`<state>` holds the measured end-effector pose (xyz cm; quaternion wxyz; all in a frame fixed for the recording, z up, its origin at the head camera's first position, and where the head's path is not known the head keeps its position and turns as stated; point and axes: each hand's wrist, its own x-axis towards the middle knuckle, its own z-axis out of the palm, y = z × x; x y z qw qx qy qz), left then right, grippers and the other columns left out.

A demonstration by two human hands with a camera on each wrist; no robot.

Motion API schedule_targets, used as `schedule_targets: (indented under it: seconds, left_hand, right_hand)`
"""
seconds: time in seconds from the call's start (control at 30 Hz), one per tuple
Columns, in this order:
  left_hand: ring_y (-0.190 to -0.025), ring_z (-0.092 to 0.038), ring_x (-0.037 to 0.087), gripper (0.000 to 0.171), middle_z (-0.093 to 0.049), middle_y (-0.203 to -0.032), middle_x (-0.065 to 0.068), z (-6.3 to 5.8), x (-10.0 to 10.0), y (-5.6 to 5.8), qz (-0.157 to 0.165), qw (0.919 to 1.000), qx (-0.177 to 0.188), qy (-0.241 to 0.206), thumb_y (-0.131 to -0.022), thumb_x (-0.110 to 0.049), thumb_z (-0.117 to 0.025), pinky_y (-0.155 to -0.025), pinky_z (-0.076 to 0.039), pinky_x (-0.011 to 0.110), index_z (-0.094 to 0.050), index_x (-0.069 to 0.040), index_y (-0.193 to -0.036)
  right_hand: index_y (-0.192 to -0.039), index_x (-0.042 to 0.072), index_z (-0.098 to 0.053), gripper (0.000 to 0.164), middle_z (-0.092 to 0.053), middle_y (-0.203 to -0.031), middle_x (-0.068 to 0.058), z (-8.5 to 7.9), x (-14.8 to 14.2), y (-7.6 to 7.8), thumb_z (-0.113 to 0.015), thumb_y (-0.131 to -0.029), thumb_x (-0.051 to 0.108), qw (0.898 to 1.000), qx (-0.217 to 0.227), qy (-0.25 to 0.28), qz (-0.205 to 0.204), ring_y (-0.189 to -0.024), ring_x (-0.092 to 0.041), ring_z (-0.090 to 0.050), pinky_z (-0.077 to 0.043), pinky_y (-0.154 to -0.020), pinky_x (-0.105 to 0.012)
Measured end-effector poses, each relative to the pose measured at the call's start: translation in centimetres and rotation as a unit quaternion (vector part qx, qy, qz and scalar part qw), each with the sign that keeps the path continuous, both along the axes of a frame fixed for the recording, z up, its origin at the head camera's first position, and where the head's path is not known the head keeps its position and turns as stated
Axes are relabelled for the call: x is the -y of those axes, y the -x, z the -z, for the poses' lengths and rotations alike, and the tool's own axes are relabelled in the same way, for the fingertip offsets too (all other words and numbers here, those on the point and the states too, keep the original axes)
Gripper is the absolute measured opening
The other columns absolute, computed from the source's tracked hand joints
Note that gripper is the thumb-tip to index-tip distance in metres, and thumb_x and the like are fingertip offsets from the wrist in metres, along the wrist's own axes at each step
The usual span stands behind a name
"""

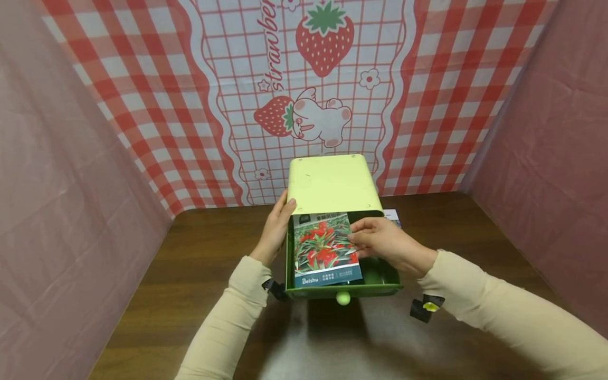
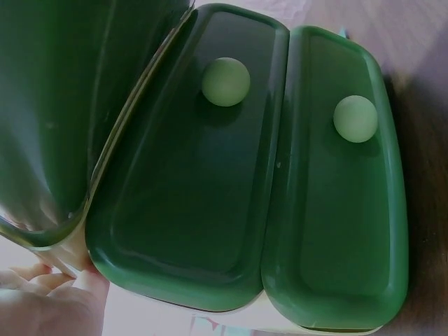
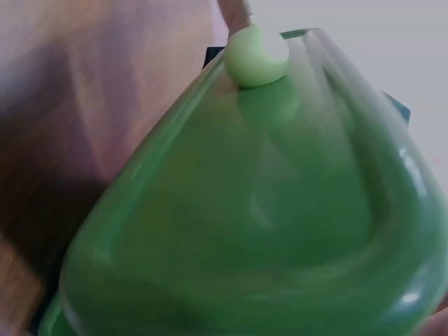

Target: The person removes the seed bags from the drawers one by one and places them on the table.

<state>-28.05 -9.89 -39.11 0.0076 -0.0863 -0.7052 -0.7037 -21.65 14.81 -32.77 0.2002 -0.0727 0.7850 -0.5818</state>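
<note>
Right now, the right hand [image 1: 387, 244] pinches the right edge of a flower-printed packet [image 1: 325, 253] over the pulled-out green drawer [image 1: 328, 292], lower centre of the head view; the left hand [image 1: 274, 231] grips the yellow-green cabinet's [image 1: 332, 182] left side on the brown tabletop [image 1: 204, 264].

This table [image 1: 204, 253] is showing dark brown wood grain, with a pale glare spreading toward the near edge. A little yellow-green cabinet [image 1: 334, 184] is standing around the middle of the back edge, green drawers [image 2: 189, 182] facing the near edge. Some whitish packet [image 1: 391, 215] is peeking out beside it, toward the back right corner, mostly hiding tho.
</note>
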Motion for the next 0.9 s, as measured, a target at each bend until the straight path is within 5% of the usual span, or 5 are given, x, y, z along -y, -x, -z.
schedule_targets:
  seconds: [0.57,0.9]
  left_hand:
    - [-0.151,-0.018,0.025,0.068,-0.02,-0.164,0.0,0.1,0.0,-0.1,0.0,1.0,0.0,0.008,-0.1,-0.052,-0.045,-0.122,-0.018,0.052,-0.019,-0.025,-0.158]
    - [-0.151,-0.018,0.025,0.065,-0.022,-0.163,0.001,0.0,0.0,-0.1,-0.005,0.9999,-0.012,-0.001,-0.102,-0.045,-0.046,-0.123,-0.016,0.05,-0.021,-0.023,-0.158]
  right_hand:
    - [-0.125,-0.012,-0.051,0.042,-0.068,-0.094,-0.007,-1.2,-1.6,-2.0,-0.06,-0.098,0.018,0.998,0.06,0.025,-0.013,-0.078,-0.013,-0.066,-0.06,-0.074,-0.026]
    - [-0.117,-0.009,-0.058,0.04,-0.072,-0.093,-0.005,-2.2,-3.2,-3.2,-0.066,-0.095,0.023,0.998,0.055,0.013,-0.024,-0.079,-0.014,-0.069,-0.061,-0.076,-0.03]
